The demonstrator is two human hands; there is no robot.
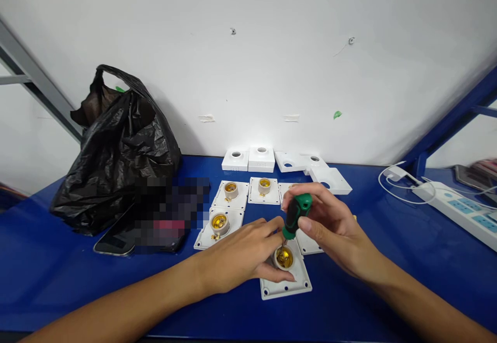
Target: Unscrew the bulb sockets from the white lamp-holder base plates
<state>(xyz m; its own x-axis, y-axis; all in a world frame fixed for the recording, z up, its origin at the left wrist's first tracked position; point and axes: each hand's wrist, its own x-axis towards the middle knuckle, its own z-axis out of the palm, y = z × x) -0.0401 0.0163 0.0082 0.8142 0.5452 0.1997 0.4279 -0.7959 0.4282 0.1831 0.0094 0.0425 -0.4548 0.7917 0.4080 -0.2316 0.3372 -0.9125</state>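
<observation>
Socket [284, 258] is pinched by the left hand [248, 252], screwdriver [297, 215] by the right hand [334, 225] (I can't quite see its end), so press straight.

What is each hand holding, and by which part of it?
Right hand: the screwdriver, by its handle; left hand: the nearest lamp socket, by its round side.

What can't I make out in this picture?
In the head view:
- Screwdriver tip: too small to make out inside the lamp socket.
- Black plastic bag contents: hidden by its plastic.
- Phone: partly blurred by pixelation.
- Power strip: cut off by the right edge.
- White base plate: partly covered by the right hand.
</observation>
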